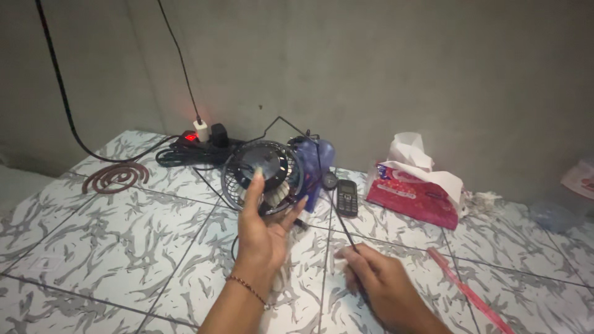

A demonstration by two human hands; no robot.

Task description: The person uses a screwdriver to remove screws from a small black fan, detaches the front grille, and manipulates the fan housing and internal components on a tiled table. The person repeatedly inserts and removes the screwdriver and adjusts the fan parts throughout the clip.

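Step in hand: the left hand is holding up a small blue fan, apparently steadying it for work on its front grille.
Left fingers: spread against the wire grille, index finger reaching to the hub.
Right hand: fingers pinching a thin dark rod angled up toward the fan.
Fan's place: raised just above the tiled floor, near a black phone and a power strip.
Next move: probably calling for a steady grille and a careful aim of the rod's tip.
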